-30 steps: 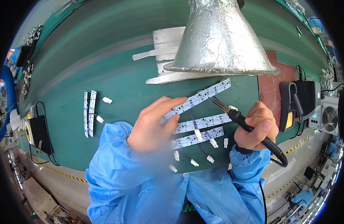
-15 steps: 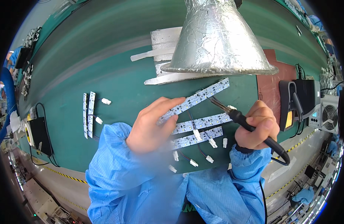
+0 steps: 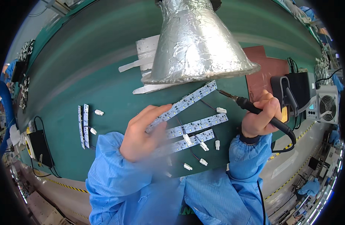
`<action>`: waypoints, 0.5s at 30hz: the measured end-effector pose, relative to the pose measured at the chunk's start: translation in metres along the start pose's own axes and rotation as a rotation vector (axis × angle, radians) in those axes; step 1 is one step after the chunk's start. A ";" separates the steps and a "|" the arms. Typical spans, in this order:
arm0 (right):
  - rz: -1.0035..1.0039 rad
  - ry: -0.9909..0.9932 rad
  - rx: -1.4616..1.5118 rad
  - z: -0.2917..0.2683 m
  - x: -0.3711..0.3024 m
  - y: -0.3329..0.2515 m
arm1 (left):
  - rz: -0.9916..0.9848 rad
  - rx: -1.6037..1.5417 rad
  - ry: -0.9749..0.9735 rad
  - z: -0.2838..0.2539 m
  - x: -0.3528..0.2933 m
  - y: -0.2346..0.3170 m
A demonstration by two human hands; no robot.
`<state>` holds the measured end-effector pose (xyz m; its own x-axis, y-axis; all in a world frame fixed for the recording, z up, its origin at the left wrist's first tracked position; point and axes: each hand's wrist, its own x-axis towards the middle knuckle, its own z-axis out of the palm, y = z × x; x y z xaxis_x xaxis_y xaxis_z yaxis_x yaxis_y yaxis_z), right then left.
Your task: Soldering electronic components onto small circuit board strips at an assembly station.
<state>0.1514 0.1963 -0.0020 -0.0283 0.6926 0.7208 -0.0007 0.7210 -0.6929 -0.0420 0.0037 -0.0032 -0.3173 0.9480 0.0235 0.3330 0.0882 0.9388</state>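
Observation:
My left hand (image 3: 142,131) grips the lower-left end of a white LED circuit strip (image 3: 193,98), which slants up to the right. In my right hand (image 3: 263,115) is a soldering iron (image 3: 246,104) with a black handle, pointing up-left. Its tip is close to the strip's upper right end; whether they touch I cannot tell. A white plug connector (image 3: 221,110) on a dark wire hangs near the strip. Below lie a second LED strip (image 3: 202,124) and a third LED strip (image 3: 195,140), with wired white connectors across them. A blur covers the area beside my left wrist.
A foil-covered fume hood (image 3: 202,48) overhangs the far side, with pale metal bars (image 3: 144,63) behind it. Two LED strips (image 3: 86,125) lie at left, near a black box (image 3: 40,142). The iron's holder (image 3: 285,88) and a fan unit (image 3: 327,105) stand at right.
The iron's tip has moved from the strip's lower edge to beside its right end. My left hand still holds the strip. The whole view has shifted slightly.

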 end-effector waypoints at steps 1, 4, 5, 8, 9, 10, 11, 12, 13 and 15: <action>0.007 -0.014 -0.002 -0.001 0.000 0.000 | 0.000 0.012 0.005 0.000 0.000 0.000; 0.017 -0.031 0.000 -0.002 -0.001 0.004 | 0.000 0.022 0.009 0.001 0.000 0.000; 0.021 -0.036 0.009 -0.002 -0.001 0.005 | -0.001 0.022 0.010 0.001 0.001 0.000; -0.007 -0.034 0.002 -0.001 0.000 0.005 | -0.006 0.039 0.010 0.001 0.001 0.000; -0.007 -0.032 0.001 -0.001 0.000 0.005 | -0.005 0.039 0.007 0.001 0.001 0.000; 0.001 -0.029 -0.008 0.000 0.000 0.004 | 0.000 0.047 -0.006 0.000 0.001 -0.001; 0.009 -0.027 -0.016 0.000 0.000 0.004 | 0.004 0.054 -0.019 -0.001 0.001 -0.001; 0.009 -0.026 -0.017 0.000 0.000 0.003 | 0.005 0.054 -0.020 0.000 0.001 -0.001; 0.013 -0.030 -0.034 -0.001 0.000 0.003 | 0.008 0.057 -0.016 0.000 0.001 -0.001; 0.017 -0.035 -0.050 -0.001 0.000 0.002 | 0.012 0.061 -0.012 0.000 0.000 -0.001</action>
<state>0.1520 0.1982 -0.0035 -0.0624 0.7043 0.7072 0.0499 0.7099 -0.7026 -0.0430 0.0037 -0.0043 -0.3026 0.9526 0.0302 0.3906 0.0950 0.9156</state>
